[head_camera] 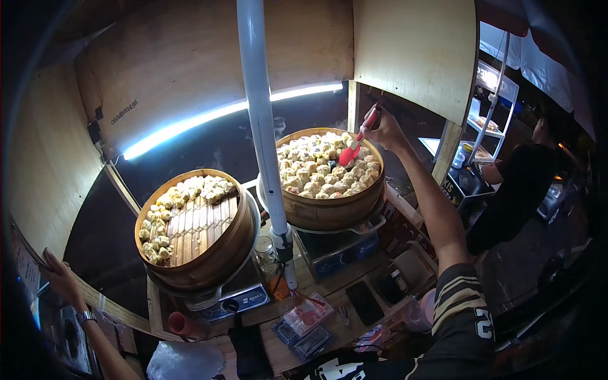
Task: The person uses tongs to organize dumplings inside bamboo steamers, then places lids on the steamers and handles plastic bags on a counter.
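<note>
My right hand (pixel 387 127) grips red-tipped tongs (pixel 354 149), reaching over the far bamboo steamer (pixel 332 207). The tips hang just above or touch the dumplings (pixel 323 178) that fill it; I cannot tell which. Nearer, on the left, a second bamboo steamer (pixel 204 273) holds dumplings (pixel 183 192) along its back and left side, with bare slats (pixel 202 230) elsewhere. My left hand (pixel 61 278), with a watch at the wrist, is raised at the far left against the edge of a board; its fingers are partly hidden.
A white pole (pixel 260 95) stands between the steamers. Gas stoves (pixel 251 297) sit beneath them. A glass jar (pixel 266 251), a phone (pixel 365 303), plastic boxes (pixel 308 342), a red cup (pixel 183 324) and a plastic bag (pixel 185 358) lie nearer. At right, a person (pixel 522 180) stands by another stall.
</note>
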Demonstrator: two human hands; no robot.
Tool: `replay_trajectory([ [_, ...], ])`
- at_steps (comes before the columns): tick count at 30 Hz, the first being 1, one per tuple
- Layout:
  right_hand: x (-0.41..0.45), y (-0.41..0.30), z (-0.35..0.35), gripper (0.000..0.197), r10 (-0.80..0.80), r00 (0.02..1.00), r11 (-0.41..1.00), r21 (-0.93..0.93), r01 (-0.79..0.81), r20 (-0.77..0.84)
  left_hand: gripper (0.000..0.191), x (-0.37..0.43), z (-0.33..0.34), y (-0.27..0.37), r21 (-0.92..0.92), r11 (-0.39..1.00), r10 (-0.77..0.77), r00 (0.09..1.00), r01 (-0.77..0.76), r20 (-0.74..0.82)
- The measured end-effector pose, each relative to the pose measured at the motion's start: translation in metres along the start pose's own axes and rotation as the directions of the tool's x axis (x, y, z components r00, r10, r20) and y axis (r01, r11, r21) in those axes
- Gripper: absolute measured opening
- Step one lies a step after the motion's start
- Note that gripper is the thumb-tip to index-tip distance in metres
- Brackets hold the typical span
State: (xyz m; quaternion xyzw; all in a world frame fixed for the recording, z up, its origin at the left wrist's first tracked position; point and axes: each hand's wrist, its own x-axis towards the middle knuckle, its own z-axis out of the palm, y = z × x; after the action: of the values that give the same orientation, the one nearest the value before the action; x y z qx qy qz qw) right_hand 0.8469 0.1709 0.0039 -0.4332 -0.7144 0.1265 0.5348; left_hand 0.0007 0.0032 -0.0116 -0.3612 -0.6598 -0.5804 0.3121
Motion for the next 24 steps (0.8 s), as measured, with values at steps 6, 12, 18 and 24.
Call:
replay_trajectory([
  [6,0.003,-0.016,0.000,0.025,-0.065,0.998,0.985,-0.161,0.065,0.003,0.056,0.002,-0.002,-0.001,0.002,1.000,-0.020,1.000,0.020,0.012],
  [12,0.020,-0.016,-0.021,0.029,-0.129,0.960,0.880,-0.474,-0.004,-0.248,0.055,-0.001,-0.002,0.004,0.031,0.999,-0.024,1.000,0.024,0.008],
  [18,0.020,-0.004,-0.006,0.045,-0.192,0.950,0.877,-0.477,0.053,-0.247,0.055,0.003,-0.002,-0.008,-0.007,0.998,0.055,0.998,-0.055,0.003],
  [24,0.020,0.005,0.020,0.053,-0.154,0.976,0.723,-0.691,0.008,-0.150,0.055,0.000,-0.001,-0.005,-0.004,0.998,0.060,0.998,-0.060,0.009],
])
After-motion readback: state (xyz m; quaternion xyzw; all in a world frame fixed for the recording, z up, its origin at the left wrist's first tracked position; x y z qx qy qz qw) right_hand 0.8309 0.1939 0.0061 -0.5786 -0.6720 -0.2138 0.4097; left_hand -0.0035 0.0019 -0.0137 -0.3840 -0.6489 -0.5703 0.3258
